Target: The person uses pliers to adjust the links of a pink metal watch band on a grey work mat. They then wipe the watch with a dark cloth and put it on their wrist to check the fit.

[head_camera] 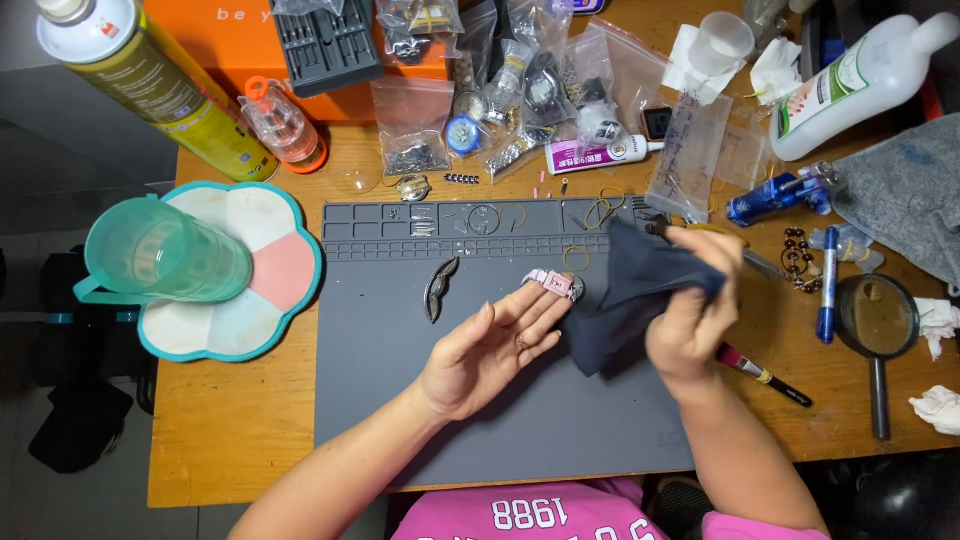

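Dark navy cloth (625,300) in the right hand (695,320), pale pink watch piece (553,283) at the left hand (490,350), grey mat (400,330), teal jug (160,255), white-pink-teal tray (270,270), orange box (250,30), yellow spray can (150,85).

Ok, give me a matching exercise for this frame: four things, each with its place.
1. cloth
2. jug
3. magnifier
4. watch strap

a. on the grey mat
b. on the flower-shaped tray
c. in the right hand
d. on the bare table, far right

Pairs: 1-c, 2-b, 3-d, 4-a
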